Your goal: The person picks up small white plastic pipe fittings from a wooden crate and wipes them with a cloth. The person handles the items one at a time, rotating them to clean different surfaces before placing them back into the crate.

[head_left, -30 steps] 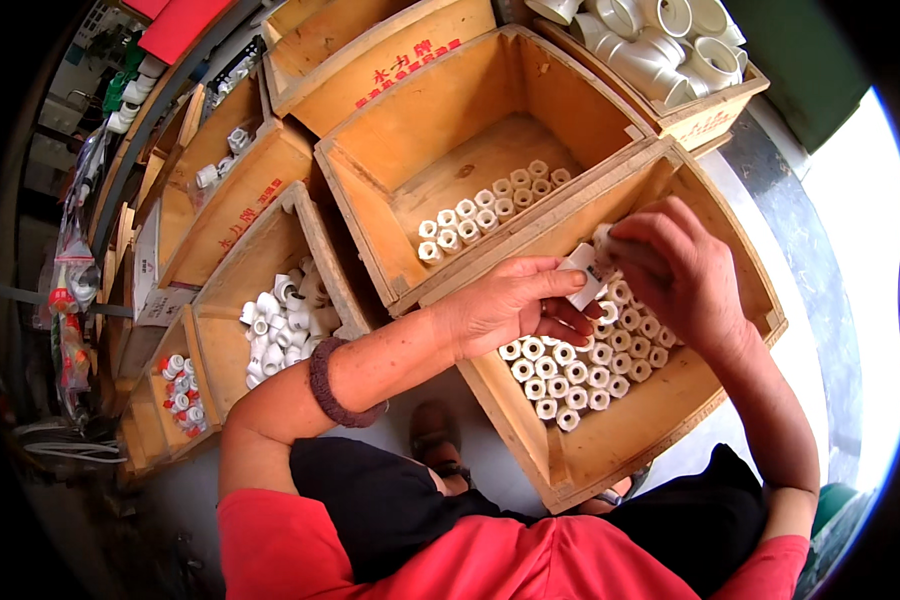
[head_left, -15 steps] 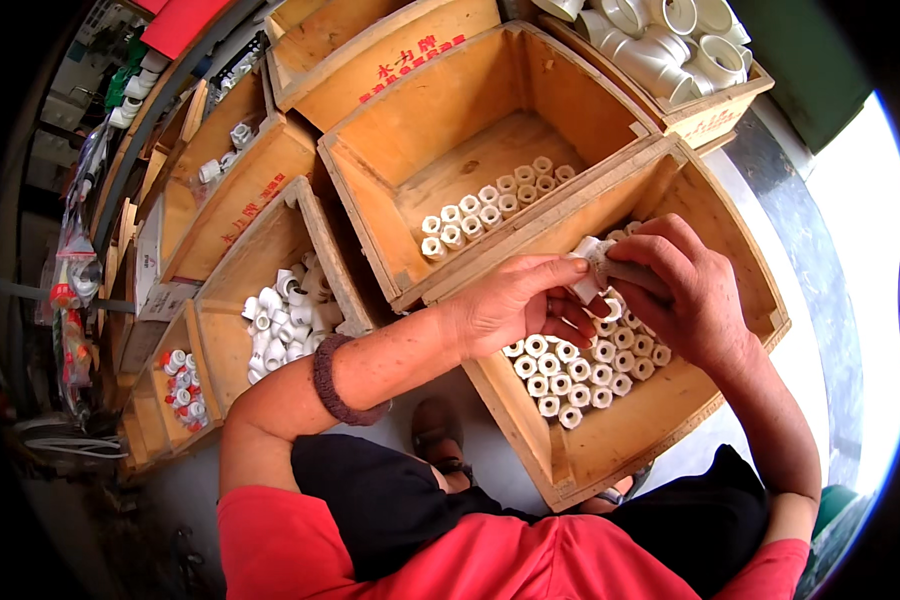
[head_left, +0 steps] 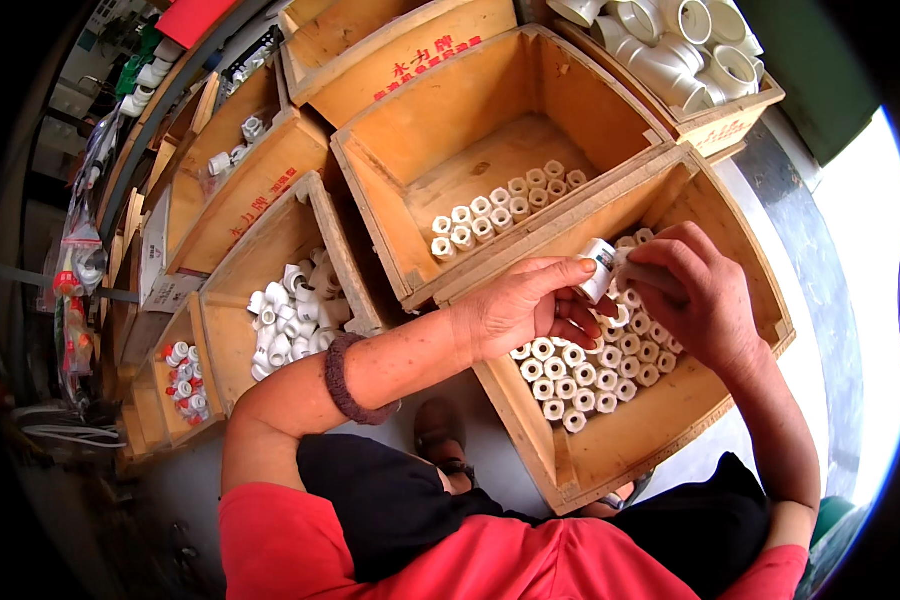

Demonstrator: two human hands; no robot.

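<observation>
A white fitting [head_left: 597,268] was held right of the frame's centre, between the left hand [head_left: 523,308] and the right hand [head_left: 705,300]. From the left hand, the fitting lay to the right and slightly up the frame; from the right hand, it lay to the left. It was reached by both hands at once, so neither was clearly nearer. Its wider white body was shown toward the left hand; its long axis could not be told for certain, since its right end was covered by the right hand's fingers.

By the left hand, the fitting was gripped, with the thumb laid along its upper left and the other fingers curled below. The right hand was bent inward, its fingers drawn together at the fitting's right end; whether that end was pinched or merely touched could not be told.

Beneath both hands, right of centre, a box [head_left: 670,425] was seen, in which upright nuts [head_left: 580,380] were packed in rows. In the upper middle, similar pieces [head_left: 500,215] were lined up in a second box [head_left: 450,125]. Elbows [head_left: 290,315] were heaped left of centre.
</observation>
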